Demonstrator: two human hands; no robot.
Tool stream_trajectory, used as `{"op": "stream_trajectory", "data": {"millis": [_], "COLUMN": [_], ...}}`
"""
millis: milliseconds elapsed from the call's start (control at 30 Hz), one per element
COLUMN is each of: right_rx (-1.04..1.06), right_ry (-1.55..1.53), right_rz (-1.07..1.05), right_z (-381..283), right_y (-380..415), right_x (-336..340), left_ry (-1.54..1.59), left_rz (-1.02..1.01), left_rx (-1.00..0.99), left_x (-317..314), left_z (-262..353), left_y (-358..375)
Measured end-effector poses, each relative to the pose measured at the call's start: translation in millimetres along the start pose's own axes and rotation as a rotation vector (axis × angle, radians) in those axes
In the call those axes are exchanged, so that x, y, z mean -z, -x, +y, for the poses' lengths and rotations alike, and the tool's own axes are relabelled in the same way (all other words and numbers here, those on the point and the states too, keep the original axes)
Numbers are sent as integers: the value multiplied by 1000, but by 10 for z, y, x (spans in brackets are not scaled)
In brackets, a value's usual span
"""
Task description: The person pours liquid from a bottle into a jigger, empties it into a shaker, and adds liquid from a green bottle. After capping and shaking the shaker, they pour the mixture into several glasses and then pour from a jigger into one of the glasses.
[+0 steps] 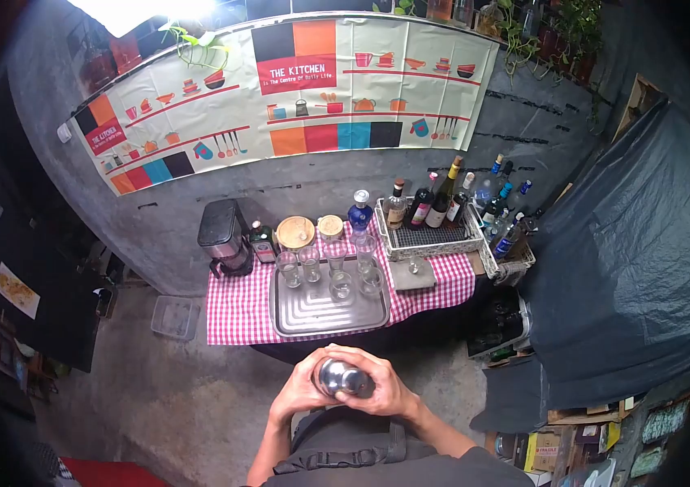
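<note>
A shiny metal cocktail shaker [334, 377] is held close to my body, its capped end facing up toward me. My left hand [304, 385] wraps round its left side. On the other side, my right hand [383, 385] grips it, fingers curled over the far edge. Just beyond my hands lies a metal tray [312, 312] on a table with a red-and-white checked cloth [239, 312]. Several clear glasses [341, 284] stand toward the back of that tray.
A coffee maker [227, 235] and a dark bottle [263, 242] stand at the back left, near wooden-lidded jars [296, 232]. A blue decanter [359, 213] and a basket [434, 246] of bottles are further right. A plastic bin [175, 317] sits on the floor.
</note>
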State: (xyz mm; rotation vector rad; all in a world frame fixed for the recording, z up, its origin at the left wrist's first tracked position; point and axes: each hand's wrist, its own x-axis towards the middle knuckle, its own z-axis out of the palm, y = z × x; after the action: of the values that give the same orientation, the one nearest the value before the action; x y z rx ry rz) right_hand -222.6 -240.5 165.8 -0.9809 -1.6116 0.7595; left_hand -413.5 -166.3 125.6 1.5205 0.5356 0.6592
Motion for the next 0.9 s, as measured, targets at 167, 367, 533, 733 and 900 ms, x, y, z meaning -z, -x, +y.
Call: {"op": "stream_trajectory", "data": {"millis": [167, 367, 533, 733, 900], "right_rx": [-278, -40, -253, -60, -116], "right_ry": [-29, -14, 12, -33, 80], "right_rz": [51, -24, 38, 21, -5], "right_z": [65, -7, -5, 69, 2], "right_y": [-52, 40, -27, 113, 20], "right_x": [17, -10, -2, -17, -24], "left_ry": [264, 11, 164, -44, 174], "left_rz": [32, 40, -46, -1, -38], "left_rx": [135, 46, 183, 54, 129], "left_x": [-146, -60, -121, -31, -151], "left_z": [12, -33, -9, -103, -56], "left_y": [40, 40, 44, 44, 64]}}
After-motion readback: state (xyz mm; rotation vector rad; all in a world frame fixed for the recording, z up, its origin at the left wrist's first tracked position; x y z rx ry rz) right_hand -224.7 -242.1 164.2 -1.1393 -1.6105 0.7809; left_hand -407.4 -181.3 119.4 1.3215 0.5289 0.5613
